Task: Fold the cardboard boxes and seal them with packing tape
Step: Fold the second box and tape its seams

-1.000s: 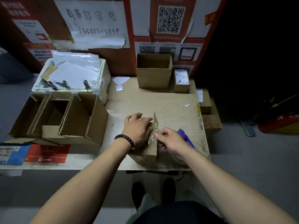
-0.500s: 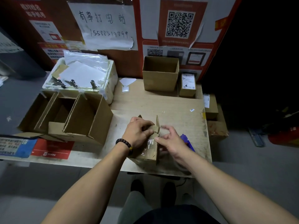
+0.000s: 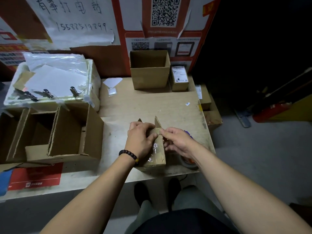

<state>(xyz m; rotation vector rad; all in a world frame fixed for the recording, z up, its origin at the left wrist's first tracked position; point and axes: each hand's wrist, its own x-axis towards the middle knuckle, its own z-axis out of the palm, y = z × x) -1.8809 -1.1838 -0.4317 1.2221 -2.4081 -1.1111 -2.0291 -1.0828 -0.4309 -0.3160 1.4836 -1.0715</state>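
Cardboard, small box (image 3: 157, 149) near the front edge of the wooden table (image 3: 148, 105), lying between both hands, clear tape (image 3: 154, 149) shiny along its top. Left hand (image 3: 141, 141) with a dark bead bracelet (image 3: 129, 155) lies over the box's left side, fingers curled onto the top flap, thumb on the taped seam. Right hand (image 3: 177, 141) at the box's right side, thumb and forefinger pinched together at the flap's far edge; exactly what they nip, tape or flap, can't tell. Two flap corners stick up just beyond the fingers. Tape roll (image 3: 189, 163) on the table under the right wrist, partly hidden; something blue-purple (image 3: 187, 133) peeks out behind the right hand. Left of the hands, big open cartons (image 3: 67, 132) lying on their sides. Further back left, white foam box (image 3: 91, 73) holding paper and clips. At the far edge, an open carton (image 3: 149, 71) standing upright, small labelled box (image 3: 179, 78) just beside it on the right. Posters with QR code (image 3: 165, 11) on the wall behind.
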